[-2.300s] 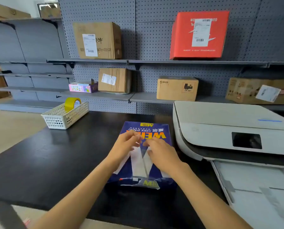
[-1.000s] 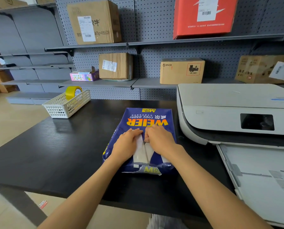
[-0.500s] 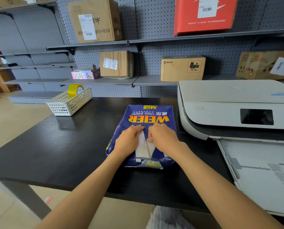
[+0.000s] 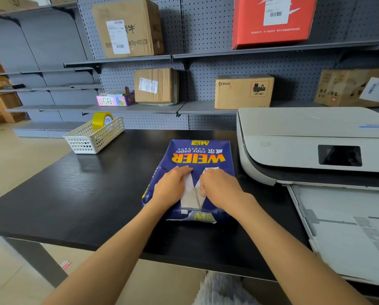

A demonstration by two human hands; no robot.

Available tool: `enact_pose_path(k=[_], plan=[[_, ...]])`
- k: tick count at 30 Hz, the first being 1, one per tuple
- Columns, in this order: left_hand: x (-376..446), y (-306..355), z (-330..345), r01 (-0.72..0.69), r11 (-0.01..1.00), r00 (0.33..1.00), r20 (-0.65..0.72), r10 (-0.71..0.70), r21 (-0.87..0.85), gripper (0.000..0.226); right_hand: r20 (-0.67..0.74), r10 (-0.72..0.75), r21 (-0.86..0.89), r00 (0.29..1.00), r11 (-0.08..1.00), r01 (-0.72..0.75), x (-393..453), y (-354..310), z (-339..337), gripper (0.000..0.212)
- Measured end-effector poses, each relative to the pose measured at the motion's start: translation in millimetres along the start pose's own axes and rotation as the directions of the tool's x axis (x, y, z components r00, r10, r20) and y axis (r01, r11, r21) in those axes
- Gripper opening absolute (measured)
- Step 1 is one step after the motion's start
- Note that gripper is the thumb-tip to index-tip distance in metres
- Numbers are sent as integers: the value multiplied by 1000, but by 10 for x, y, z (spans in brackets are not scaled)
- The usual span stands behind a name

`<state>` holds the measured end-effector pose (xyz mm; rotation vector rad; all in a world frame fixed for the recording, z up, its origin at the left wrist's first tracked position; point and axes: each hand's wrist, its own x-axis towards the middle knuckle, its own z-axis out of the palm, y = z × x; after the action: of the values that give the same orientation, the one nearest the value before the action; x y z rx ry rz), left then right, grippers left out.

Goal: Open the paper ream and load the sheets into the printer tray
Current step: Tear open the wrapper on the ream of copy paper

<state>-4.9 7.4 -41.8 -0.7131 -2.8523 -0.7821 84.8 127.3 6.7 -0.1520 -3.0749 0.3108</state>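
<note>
Both hands on the near, torn end of the paper pack [image 4: 198,155], left hand [image 4: 172,188] and right hand [image 4: 220,189] each pinching one edge of the wrapper, white sheets [image 4: 190,193] bare between them. Pack flat on the black table [image 4: 78,194], back from its front edge, wide free surface at left. Close at right the printer [image 4: 312,142] with its pulled-out tray [image 4: 349,227]; far left a white basket [image 4: 91,137] at the table's back edge.

Both bare forearms stretched forward, left hand [image 4: 172,187] and right hand [image 4: 220,188] side by side, knuckles up, fingers curled down

Single head-worn wide-angle view: looks forward and down, close over the counter [image 4: 78,194], facing the pegboard shelving [image 4: 206,69]; printer [image 4: 305,139] at right edge.
</note>
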Motion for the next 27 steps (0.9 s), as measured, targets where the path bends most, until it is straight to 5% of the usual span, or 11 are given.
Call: enact_pose_path(k=[27], plan=[[-6,3,21,4,1000,1000,-31,-3,21,40,26,-64,-154,998,986,67,-579,-210,-163,34]])
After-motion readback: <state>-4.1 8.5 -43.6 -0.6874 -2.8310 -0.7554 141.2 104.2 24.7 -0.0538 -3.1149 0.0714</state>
